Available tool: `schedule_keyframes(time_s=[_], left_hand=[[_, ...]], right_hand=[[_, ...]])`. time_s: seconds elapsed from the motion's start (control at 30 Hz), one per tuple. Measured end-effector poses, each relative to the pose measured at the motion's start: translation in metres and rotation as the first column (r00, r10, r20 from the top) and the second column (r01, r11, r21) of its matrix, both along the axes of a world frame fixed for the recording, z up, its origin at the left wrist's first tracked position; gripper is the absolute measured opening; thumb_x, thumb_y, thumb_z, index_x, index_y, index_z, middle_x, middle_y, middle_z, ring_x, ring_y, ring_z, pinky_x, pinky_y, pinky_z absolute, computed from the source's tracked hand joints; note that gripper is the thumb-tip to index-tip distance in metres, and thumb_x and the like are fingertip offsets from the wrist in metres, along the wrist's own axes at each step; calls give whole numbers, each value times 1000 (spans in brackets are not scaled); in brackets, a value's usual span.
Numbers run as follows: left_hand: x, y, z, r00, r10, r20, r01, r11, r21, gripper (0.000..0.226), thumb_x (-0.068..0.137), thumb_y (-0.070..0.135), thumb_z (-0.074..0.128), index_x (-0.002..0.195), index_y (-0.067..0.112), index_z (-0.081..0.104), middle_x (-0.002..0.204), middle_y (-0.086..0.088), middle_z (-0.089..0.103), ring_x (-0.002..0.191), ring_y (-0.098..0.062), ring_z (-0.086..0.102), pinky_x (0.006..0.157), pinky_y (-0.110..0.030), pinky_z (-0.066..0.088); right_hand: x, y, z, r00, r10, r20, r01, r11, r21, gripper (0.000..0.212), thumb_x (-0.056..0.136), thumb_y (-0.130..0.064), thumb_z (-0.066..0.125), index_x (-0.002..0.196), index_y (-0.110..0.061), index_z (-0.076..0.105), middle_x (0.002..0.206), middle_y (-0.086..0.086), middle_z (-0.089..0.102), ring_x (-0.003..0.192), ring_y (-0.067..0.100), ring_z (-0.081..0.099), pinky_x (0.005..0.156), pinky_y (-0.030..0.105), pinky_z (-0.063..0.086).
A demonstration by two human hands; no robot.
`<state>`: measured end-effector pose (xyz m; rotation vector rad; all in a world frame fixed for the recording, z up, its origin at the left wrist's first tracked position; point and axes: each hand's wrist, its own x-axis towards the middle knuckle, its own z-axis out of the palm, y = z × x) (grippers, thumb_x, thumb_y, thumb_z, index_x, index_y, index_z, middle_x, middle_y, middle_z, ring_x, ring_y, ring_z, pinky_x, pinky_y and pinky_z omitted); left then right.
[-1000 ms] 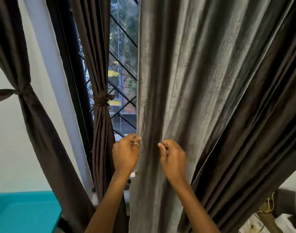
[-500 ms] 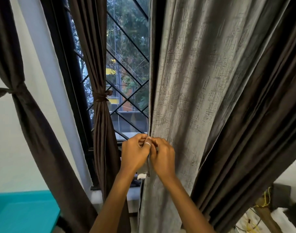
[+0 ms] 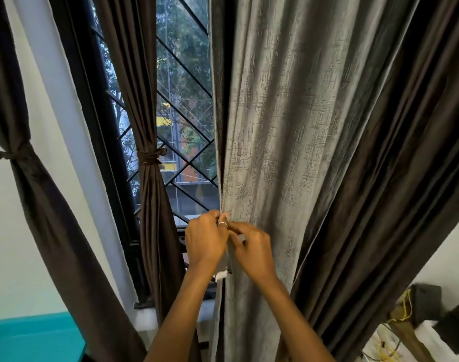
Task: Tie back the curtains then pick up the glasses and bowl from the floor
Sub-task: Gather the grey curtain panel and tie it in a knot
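Observation:
A wide grey-brown curtain (image 3: pixel 296 131) hangs loose on the right and fills most of the view. My left hand (image 3: pixel 206 241) and my right hand (image 3: pixel 254 250) meet at its left edge, both pinching the fabric there. A small white tag (image 3: pixel 221 275) dangles below them. Two darker curtains are tied back: one in front of the window (image 3: pixel 150 194) with a knotted band (image 3: pixel 151 158), one at the far left (image 3: pixel 40 194). No glasses or bowl are in view.
A black-framed window with a diamond grille (image 3: pixel 186 105) shows between the curtains. A teal surface (image 3: pixel 32 338) lies at the bottom left. Dark objects with yellow cord (image 3: pixel 416 307) sit at the bottom right against a white wall.
My hands came together from apart and drew the loose curtain's edge rightward, baring more of the window. Since half a second ago they have stayed at the edge.

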<state>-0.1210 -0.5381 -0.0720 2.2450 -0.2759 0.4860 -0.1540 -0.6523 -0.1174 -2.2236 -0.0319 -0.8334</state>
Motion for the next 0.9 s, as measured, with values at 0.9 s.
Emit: schedule_keyframes(time_s=[0.9], left_hand=[[33,45,-11,988,-57,141,53,998,33,51,99,28,57,53,22,36,45,2,42,40,-17,43,42,-32,35]], right_hand=[[-51,-135,33,876,-481,-34,482,870,102,44,92,-21,72,61,-18,41,53,-1,48,47,14,44,48,25,36]])
